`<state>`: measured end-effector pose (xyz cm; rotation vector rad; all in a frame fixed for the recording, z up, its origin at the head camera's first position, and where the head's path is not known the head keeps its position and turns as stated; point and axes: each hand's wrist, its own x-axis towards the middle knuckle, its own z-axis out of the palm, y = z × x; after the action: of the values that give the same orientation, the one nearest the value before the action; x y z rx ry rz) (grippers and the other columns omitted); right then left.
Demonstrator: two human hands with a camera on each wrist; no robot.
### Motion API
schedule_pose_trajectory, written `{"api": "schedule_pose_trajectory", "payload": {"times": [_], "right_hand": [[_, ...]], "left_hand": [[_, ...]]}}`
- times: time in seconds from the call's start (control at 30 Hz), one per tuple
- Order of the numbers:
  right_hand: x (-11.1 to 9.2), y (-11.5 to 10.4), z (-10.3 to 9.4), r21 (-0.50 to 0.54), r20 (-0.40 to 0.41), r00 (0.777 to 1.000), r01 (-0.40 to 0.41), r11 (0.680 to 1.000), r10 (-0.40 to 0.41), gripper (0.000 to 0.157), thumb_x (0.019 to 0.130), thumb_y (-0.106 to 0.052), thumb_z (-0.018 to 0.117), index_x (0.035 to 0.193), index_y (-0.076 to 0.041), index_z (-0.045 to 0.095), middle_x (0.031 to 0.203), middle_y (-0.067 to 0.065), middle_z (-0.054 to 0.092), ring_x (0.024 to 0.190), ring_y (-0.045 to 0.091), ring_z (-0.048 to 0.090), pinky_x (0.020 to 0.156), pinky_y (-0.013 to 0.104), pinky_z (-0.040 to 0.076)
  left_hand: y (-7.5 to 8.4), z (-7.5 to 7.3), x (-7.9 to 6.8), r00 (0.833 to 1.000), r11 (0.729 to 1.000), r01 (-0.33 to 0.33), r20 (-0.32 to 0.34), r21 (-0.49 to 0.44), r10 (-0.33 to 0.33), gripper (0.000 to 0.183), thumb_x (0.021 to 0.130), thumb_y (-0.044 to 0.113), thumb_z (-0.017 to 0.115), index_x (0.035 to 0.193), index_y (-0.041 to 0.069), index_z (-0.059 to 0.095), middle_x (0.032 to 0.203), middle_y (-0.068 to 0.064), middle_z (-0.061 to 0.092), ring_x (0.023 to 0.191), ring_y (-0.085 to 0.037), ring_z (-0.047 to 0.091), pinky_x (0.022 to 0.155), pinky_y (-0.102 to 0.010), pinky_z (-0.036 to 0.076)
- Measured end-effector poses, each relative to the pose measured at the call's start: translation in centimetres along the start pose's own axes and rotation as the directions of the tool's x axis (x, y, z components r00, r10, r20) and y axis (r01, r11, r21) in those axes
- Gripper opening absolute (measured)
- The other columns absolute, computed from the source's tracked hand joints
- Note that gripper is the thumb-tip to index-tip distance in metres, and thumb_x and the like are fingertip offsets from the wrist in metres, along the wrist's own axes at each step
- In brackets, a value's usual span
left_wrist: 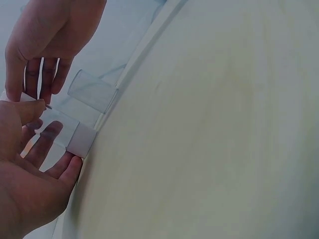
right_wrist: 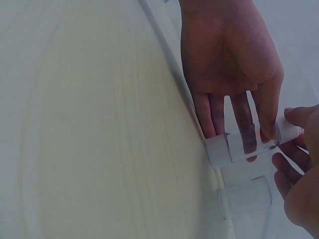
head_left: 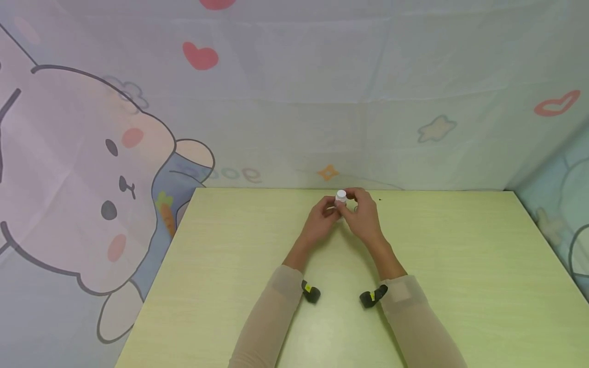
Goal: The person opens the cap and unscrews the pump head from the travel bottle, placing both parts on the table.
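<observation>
A small clear bottle point(right_wrist: 236, 148) with a white cap point(head_left: 341, 194) stands upright near the table's back edge. My left hand point(head_left: 317, 223) grips its body, with the thumb high up near the neck in the left wrist view. At the cap, my right hand point(head_left: 365, 214) pinches with thumb and fingers. The bottle's lower end point(left_wrist: 82, 142) looks whitish and sits at the tabletop. Close to the bottle, on the right hand's side, is a clear cup point(right_wrist: 246, 196), apart from both hands; in the head view the right hand mostly hides it.
A pale yellow-green table point(head_left: 230, 266) spreads around the forearms. Behind its back edge hangs a printed cloth point(head_left: 294, 102), with another cloth point(head_left: 566, 189) at the right side. Each wrist carries a small black camera point(head_left: 311, 293). A tiny dark speck point(head_left: 380, 199) lies right of the hands.
</observation>
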<state>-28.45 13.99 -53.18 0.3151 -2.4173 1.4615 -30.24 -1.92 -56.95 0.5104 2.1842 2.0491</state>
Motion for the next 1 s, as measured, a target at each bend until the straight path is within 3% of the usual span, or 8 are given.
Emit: {"api": "schedule_pose_trajectory", "payload": {"times": [0.37,0.7,1.0], "right_hand": [[0.00,0.15,0.05,0.001,0.000,1.000,0.018,1.000,-0.018,0.032,0.102,-0.017,0.074,0.126,0.002,0.065,0.126,0.019,0.066,0.122,0.038,0.058,0.107,0.056,0.050],[-0.02,0.09,0.18,-0.005,-0.011,0.998,0.067,0.998,-0.067,0.030,0.102,-0.013,0.074,0.125,0.004,0.066,0.120,0.020,0.067,0.117,0.038,0.059,0.105,0.055,0.050],[0.00,0.10,0.12,-0.004,0.003,0.998,0.060,0.998,-0.060,0.030,0.103,-0.017,0.073,0.125,0.003,0.066,0.120,0.018,0.067,0.117,0.037,0.059,0.105,0.056,0.050]], "left_hand": [[-0.08,-0.08,0.06,1.000,1.000,-0.001,0.010,0.005,0.001,0.031,0.108,0.011,0.064,0.138,0.004,0.059,0.143,-0.013,0.062,0.132,-0.031,0.063,0.106,-0.036,0.057],[-0.07,-0.19,-0.03,1.000,1.000,0.004,0.023,0.006,-0.004,0.032,0.109,0.014,0.063,0.139,0.006,0.058,0.144,-0.010,0.062,0.132,-0.026,0.063,0.106,-0.032,0.056],[0.14,-0.16,-0.18,1.000,1.000,0.002,0.027,0.013,-0.002,0.033,0.109,0.017,0.063,0.140,0.007,0.058,0.145,-0.009,0.061,0.132,-0.026,0.063,0.106,-0.033,0.056]]}}
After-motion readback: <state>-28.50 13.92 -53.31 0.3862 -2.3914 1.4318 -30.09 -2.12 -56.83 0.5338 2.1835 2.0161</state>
